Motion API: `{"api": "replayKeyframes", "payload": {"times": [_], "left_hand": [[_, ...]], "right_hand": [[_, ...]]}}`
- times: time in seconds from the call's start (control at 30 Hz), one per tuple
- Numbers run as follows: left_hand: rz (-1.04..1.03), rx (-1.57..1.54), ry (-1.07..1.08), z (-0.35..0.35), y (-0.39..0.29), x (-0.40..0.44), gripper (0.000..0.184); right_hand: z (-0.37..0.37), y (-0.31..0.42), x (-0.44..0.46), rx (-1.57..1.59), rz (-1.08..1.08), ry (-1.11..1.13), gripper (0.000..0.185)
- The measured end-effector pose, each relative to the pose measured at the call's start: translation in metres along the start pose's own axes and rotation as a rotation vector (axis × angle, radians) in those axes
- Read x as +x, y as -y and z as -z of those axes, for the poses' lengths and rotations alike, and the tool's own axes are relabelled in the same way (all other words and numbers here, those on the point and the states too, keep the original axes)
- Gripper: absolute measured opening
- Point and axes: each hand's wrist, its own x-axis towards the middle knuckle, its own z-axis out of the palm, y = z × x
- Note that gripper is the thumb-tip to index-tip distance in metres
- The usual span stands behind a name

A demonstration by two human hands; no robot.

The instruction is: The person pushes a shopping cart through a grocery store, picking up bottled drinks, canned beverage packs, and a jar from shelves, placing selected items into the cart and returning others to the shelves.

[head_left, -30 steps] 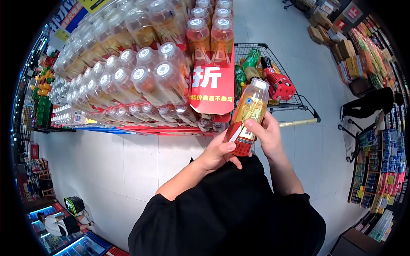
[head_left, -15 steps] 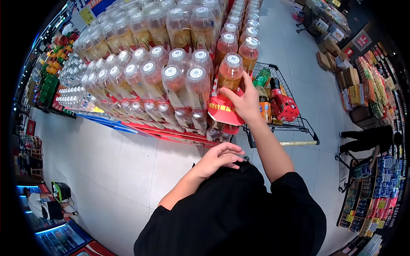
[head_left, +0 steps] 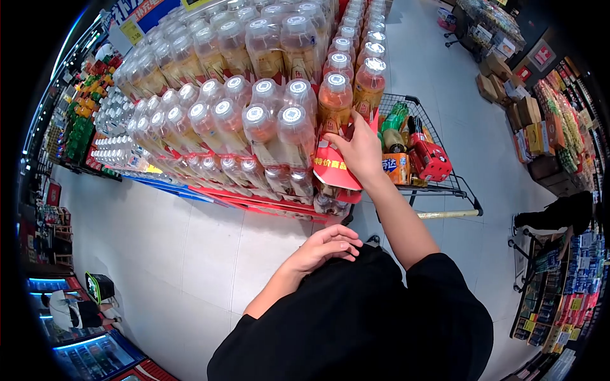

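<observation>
My right hand point(head_left: 361, 151) is closed round the lower part of a bottle of amber drink point(head_left: 335, 105) with a white-printed cap. The bottle stands upright at the front of a row, beside another amber drink bottle point(head_left: 368, 86). A red sign with yellow lettering point(head_left: 333, 170) hangs just below the hand, and my palm partly covers it. In front of my black shirt, my left hand point(head_left: 325, 249) is held with loosely curled fingers apart and nothing in it.
Shrink-wrapped bottle packs point(head_left: 260, 120) are stacked to the left. A wire shopping cart point(head_left: 460, 190) at the right holds drink bottles and a red pack point(head_left: 432, 159). A person with a cart point(head_left: 553, 213) is at far right; another person point(head_left: 76, 311) is at lower left.
My right hand has shifted slightly left with the bottle, which now sits farther back, in line with its row. My left hand has barely moved. The view has shifted a little.
</observation>
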Motion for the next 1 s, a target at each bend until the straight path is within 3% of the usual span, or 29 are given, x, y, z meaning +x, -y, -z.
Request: {"api": "replayKeyframes", "payload": {"times": [0.17,0.27,0.4,0.57,0.67,0.7,0.8,0.83,0.87,0.93,0.97,1.0], "left_hand": [[0.115,0.001,0.008,-0.008,0.011,0.009,0.035],[0.175,0.025,0.036,-0.006,0.021,0.02,0.033],[0.243,0.121,0.013,-0.021,0.024,0.048,0.033],[0.214,0.303,0.012,-0.043,0.041,0.107,0.034],[0.154,0.534,-0.002,-0.054,0.069,0.141,0.034],[0.138,0.659,-0.061,-0.056,0.08,0.155,0.043],[-0.287,1.585,-0.161,-0.056,0.114,0.204,0.053],[-0.425,1.773,-0.12,-0.038,0.132,0.222,0.059],[-0.367,1.901,-0.159,-0.031,0.144,0.235,0.058],[-0.225,2.147,-0.244,-0.021,0.17,0.258,0.055],[-0.3,2.108,-0.403,0.0,0.19,0.273,0.042],[-0.225,2.1,-0.456,-0.01,0.19,0.278,0.035]], "right_hand": [[0.004,-0.016,-0.005,-0.015,0.014,0.062,0.086],[0.021,-0.025,-0.024,0.147,-0.001,0.102,0.084],[0.05,-0.055,-0.067,0.32,0.163,0.019,0.075],[0.135,-0.154,-0.1,0.041,-0.002,-0.241,0.051],[0.201,-0.267,-0.123,-0.279,-0.222,-0.308,0.038],[0.225,-0.308,-0.133,-0.322,-0.342,-0.281,0.038],[0.267,-0.452,-0.189,-0.379,-0.551,-0.28,0.029],[0.278,-0.479,-0.201,-0.483,-0.452,-0.132,0.023],[0.286,-0.492,-0.213,-0.586,-0.347,0.017,0.021],[0.28,-0.472,-0.2,-0.61,-0.476,0.033,0.023],[0.277,-0.482,-0.201,-0.676,-0.497,0.124,0.025],[0.281,-0.482,-0.2,-0.686,-0.509,0.196,0.026]]}}
